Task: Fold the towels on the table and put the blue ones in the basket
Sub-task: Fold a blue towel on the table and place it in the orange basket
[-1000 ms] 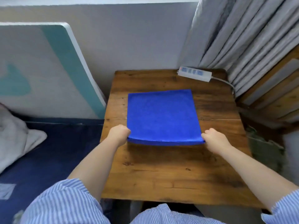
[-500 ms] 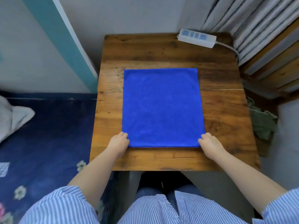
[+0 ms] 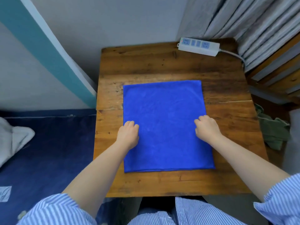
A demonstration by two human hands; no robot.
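I can read no text anywhere in my view; the white power strip [image 3: 199, 46] at the far right corner of the wooden table [image 3: 162, 65] carries no lettering I can make out, only pale blue socket faces and a small red dot at its left end, too small for me to tell what it is; a pale scrap [image 3: 5, 193] at the left edge, lying on the dark blue surface, bears faint marks too blurred for me to read; I see no brand, number or sign on anything else.
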